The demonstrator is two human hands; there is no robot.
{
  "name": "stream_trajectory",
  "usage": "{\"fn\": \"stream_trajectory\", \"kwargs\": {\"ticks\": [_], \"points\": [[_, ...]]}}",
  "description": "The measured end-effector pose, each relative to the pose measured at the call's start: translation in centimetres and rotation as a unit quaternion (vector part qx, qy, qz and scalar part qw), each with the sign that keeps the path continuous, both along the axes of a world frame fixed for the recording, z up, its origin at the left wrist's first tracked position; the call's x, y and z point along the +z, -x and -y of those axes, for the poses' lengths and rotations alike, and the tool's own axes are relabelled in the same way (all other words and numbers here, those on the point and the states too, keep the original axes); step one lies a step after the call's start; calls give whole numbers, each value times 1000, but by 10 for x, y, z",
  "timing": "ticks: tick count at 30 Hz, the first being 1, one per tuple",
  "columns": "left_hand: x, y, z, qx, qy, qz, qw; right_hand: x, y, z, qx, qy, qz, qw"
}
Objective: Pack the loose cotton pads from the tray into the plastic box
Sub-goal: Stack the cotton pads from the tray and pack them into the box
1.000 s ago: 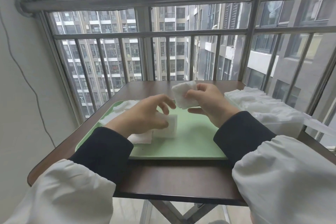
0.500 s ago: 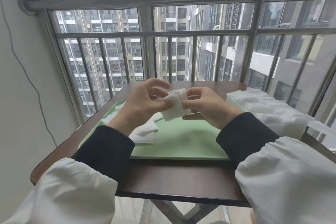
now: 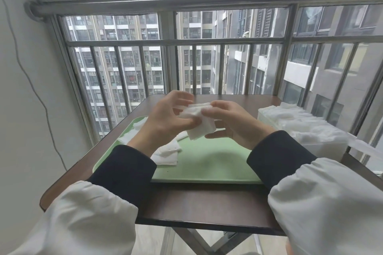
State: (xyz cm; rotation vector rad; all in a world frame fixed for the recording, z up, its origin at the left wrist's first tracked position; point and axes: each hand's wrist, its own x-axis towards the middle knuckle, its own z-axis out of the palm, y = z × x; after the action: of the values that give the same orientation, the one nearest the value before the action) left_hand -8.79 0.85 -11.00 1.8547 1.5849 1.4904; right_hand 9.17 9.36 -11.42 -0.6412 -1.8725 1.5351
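Both hands are raised above the green tray (image 3: pixel 209 163) with a small bunch of white cotton pads (image 3: pixel 200 124) between them. My left hand (image 3: pixel 165 120) pinches the bunch from the left and my right hand (image 3: pixel 234 124) pinches it from the right. Loose pads (image 3: pixel 165 154) lie on the tray's left part, and more pads (image 3: pixel 137 127) sit near its far left corner, partly hidden by my left arm. The clear plastic box (image 3: pixel 315 145), packed with white pads (image 3: pixel 296 122), stands to the right of the tray.
The tray and box rest on a small dark brown table (image 3: pixel 205 207) set against a barred window (image 3: pixel 207 64). A white wall (image 3: pixel 27 99) with a hanging cable is close on the left. A clear flap (image 3: pixel 364 147) sticks out from the box's right side.
My left hand lifted a pad from the tray and brought it up to the pad in my right hand. Both hands now hold the pads together above the tray.
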Motion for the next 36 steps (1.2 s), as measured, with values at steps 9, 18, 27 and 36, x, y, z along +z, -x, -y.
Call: {"fn": "stream_trajectory", "kwargs": {"ticks": [9, 18, 27, 36], "points": [[-4, 6, -1, -58, 32, 149, 987, -2, 0, 3, -9, -52, 7, 999], [-5, 12, -2, -55, 32, 182, 981, 0, 3, 5, -18, -46, 13, 999], [2, 3, 4, -47, -7, 156, 987, 13, 4, 20, -100, -228, 20, 968], [23, -27, 16, -45, -43, 158, 985, 59, -31, 39, -72, -305, 185, 931]]}}
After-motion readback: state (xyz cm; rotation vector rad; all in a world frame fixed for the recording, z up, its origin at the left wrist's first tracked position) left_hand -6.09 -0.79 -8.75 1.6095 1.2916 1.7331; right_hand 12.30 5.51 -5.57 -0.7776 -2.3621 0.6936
